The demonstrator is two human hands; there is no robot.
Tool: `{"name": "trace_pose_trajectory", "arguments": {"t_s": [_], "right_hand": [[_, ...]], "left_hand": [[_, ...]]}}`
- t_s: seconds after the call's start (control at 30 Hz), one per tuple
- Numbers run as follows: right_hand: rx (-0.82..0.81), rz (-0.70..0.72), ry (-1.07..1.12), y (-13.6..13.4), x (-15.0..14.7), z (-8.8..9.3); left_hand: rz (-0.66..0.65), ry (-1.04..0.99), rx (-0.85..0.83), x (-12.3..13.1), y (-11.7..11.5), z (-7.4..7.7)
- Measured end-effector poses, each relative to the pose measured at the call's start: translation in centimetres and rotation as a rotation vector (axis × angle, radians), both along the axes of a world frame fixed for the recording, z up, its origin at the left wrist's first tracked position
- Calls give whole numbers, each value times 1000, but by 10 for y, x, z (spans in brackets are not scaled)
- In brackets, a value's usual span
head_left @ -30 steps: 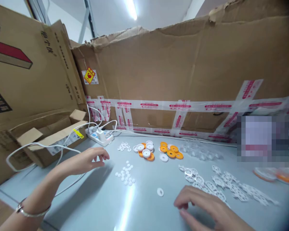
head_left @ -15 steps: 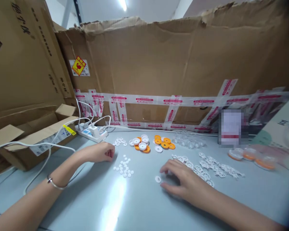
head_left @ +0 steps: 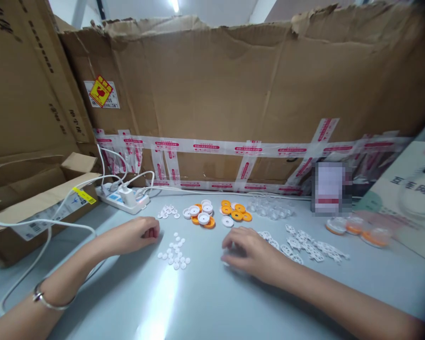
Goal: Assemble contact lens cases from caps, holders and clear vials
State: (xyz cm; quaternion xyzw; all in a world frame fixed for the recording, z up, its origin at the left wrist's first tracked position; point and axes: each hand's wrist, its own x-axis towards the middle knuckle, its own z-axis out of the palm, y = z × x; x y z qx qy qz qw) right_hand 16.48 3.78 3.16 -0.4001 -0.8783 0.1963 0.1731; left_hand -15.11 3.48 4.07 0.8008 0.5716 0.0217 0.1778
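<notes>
My left hand (head_left: 143,233) rests on the grey table at the left, fingers curled inward; whatever they may hold is hidden. To its right lies a loose group of small white discs (head_left: 177,252), with a pile of small white pieces (head_left: 168,211) farther back. On the right, my right hand (head_left: 250,250) is low over the table, its thumb and fingers curved and apart. A sliver of a small white ring (head_left: 225,264) shows under its fingertips. Flat white openwork wheel-like pieces (head_left: 286,250) lie beside and partly behind this hand.
White and orange round parts (head_left: 203,218) and orange rings (head_left: 236,211) lie at the centre back. Clear plastic pieces (head_left: 271,208) and blurred orange-and-white assemblies (head_left: 354,226) lie to the right. A power strip (head_left: 129,200) with cables and an open cardboard box (head_left: 71,189) stand left.
My right hand has moved over the small white ring, which is now mostly covered. My left hand stays curled near the white discs. The whole view has shifted slightly.
</notes>
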Motion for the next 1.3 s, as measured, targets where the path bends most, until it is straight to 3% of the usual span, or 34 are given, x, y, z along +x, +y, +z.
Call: {"name": "trace_pose_trajectory", "arguments": {"t_s": [0.17,0.27,0.47,0.57,0.7,0.8,0.9,1.0,1.3], "right_hand": [[118,-119,-12,49,26,17],[172,-78,-160,71,38,13],[296,-40,-286,78,37,-9],[314,-25,-292,79,32,-10],[384,-29,-284,67,28,2],[396,28,-176,37,25,9],[393,190,-136,1,22,3],[438,250,-143,-19,20,-8],[338,241,-160,-13,20,-18]], "left_hand": [[-19,-18,0,-3,3,-5],[-26,-23,-5,-4,3,-7],[-40,-20,-4,-3,2,-6],[-39,-11,-14,-3,1,-4],[-38,-10,-7,-2,-2,-1],[-41,-9,-4,-1,-1,-1],[-44,-9,-10,-2,-1,-2],[-53,-4,-8,-3,0,-4],[-41,-8,-13,-3,0,-4]]}}
